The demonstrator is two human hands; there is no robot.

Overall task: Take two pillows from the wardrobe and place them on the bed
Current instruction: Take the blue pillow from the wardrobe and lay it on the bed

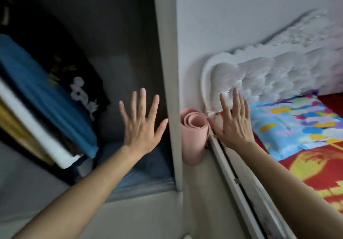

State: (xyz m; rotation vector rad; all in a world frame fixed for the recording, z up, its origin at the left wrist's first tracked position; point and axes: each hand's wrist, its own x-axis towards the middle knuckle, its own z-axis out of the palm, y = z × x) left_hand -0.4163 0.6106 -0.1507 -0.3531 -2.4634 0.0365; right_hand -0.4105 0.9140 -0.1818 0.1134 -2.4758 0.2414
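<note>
The open wardrobe (pixel 128 56) fills the left half, dark inside. My left hand (pixel 142 121) is stretched out in front of its opening, fingers spread, holding nothing. A blue cushion-like item (pixel 148 166) lies at the wardrobe bottom below that hand. My right hand (pixel 234 125) is raised with fingers apart near the bed's corner, empty too. On the bed (pixel 315 168) with its red and yellow sheet lies one colourful patterned pillow (pixel 297 125) against the white tufted headboard (pixel 269 75).
Folded textiles (pixel 42 97), blue, white and yellow, are stacked on the wardrobe's left side, with a dark printed garment (pixel 78 82) behind. A rolled pink mat (pixel 193 136) stands between the wardrobe's side panel (pixel 172 90) and the bed frame (pixel 233 179).
</note>
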